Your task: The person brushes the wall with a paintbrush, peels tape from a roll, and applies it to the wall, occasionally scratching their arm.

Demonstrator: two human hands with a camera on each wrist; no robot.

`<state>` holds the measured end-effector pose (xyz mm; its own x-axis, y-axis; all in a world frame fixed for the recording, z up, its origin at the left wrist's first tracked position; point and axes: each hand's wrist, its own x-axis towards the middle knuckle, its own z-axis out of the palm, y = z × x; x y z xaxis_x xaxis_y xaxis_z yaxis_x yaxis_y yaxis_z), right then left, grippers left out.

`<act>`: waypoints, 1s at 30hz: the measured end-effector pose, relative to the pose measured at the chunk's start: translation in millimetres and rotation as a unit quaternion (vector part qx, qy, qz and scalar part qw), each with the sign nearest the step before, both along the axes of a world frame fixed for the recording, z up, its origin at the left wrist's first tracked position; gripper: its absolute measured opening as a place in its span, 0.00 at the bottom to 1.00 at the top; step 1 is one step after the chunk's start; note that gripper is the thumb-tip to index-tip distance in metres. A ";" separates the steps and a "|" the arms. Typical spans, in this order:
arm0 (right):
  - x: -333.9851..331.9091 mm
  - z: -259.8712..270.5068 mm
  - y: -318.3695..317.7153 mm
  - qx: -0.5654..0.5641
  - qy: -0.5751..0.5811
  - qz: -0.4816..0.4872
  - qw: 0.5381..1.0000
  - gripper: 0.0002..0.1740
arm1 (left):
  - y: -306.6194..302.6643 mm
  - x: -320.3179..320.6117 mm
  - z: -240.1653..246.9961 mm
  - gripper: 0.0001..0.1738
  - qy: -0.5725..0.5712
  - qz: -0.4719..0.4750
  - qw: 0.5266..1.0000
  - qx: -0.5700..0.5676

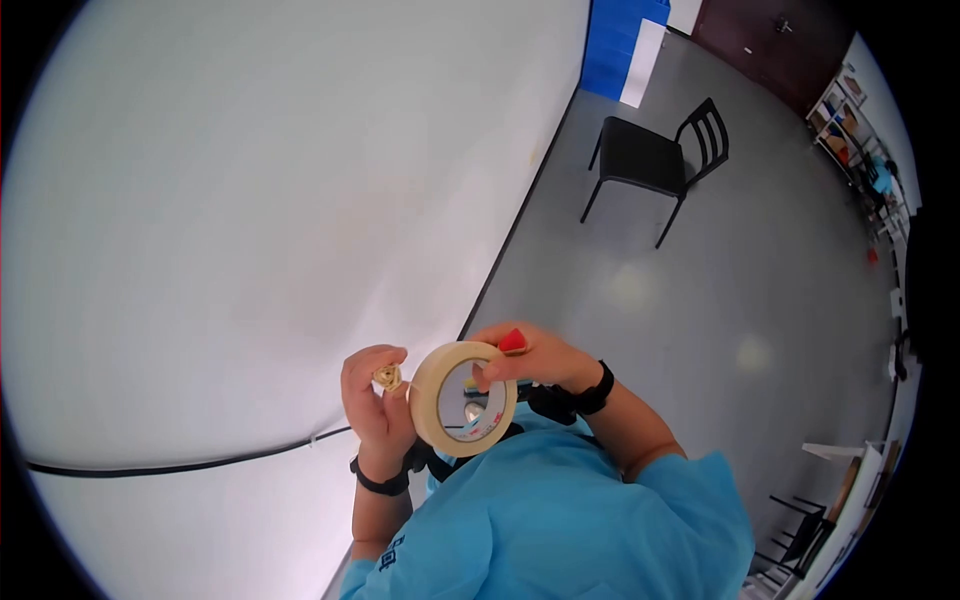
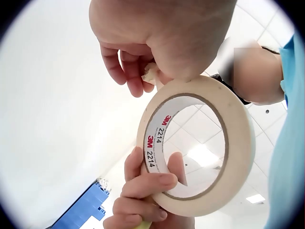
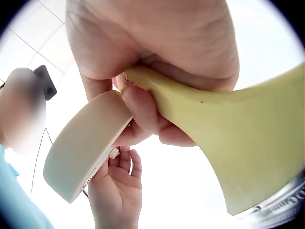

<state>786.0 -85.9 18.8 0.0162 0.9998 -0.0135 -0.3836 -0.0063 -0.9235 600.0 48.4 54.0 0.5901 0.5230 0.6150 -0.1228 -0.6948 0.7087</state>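
We see the left hand (image 1: 375, 408) and the right hand (image 1: 537, 358) at a tape roll (image 1: 430, 398).
From the head, we see the left hand pinching a crumpled wad (image 1: 387, 376) just beside the roll, in front of the blue shirt (image 1: 600, 510), while the right hand grips the roll, a red tip (image 1: 513, 341) at its fingers; 1 black chair (image 1: 645, 158) stands beyond. From the left wrist, we read "3M 2214" 2 times inside the ring, with fingers curled over its rim. From the right wrist, we find the right hand also holding a yellow-handled tool (image 3: 238, 129).
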 end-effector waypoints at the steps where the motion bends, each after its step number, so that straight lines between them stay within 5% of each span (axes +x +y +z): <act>1: -1.8 -0.5 -1.0 0.014 0.005 0.007 1.000 0.24 | 0.3 -2.0 -0.1 0.16 -0.001 0.011 1.000 -0.005; 4: -3.9 -7.0 -3.1 0.031 0.016 0.034 0.999 0.27 | -0.4 -5.4 4.7 0.10 -0.003 0.038 0.999 -0.014; 7: -10.3 -10.5 -4.8 0.038 -0.007 0.007 0.999 0.30 | 2.8 -5.1 2.0 0.16 -0.029 0.138 0.990 0.018; 10: -14.1 -0.9 -3.7 -0.003 -0.025 -0.004 1.000 0.30 | 0.4 1.4 -4.4 0.15 -0.077 0.157 0.985 0.009; 15: -15.5 -2.4 2.8 0.086 0.038 -0.074 0.993 0.36 | -6.8 6.0 -8.5 0.15 -0.080 0.137 0.987 0.039; 18: -19.5 20.7 -0.4 0.137 0.031 -0.005 0.990 0.37 | -13.0 10.1 -2.4 0.18 -0.174 0.145 0.970 -0.091; 20: -26.0 35.4 7.0 0.203 -0.044 0.044 0.977 0.26 | -18.9 17.0 12.0 0.24 -0.156 0.231 0.941 -0.191; 22: -34.5 54.6 12.7 0.199 -0.110 0.089 0.970 0.20 | -23.0 16.0 17.9 0.25 -0.138 0.222 0.936 -0.236; 26: -50.0 46.6 23.0 0.222 -0.078 0.066 0.970 0.17 | -16.6 9.3 13.1 0.24 -0.087 0.186 0.915 -0.346; 30: -47.0 44.3 22.7 0.208 -0.179 0.008 0.962 0.17 | -14.1 3.1 1.9 0.23 -0.010 0.101 0.913 -0.394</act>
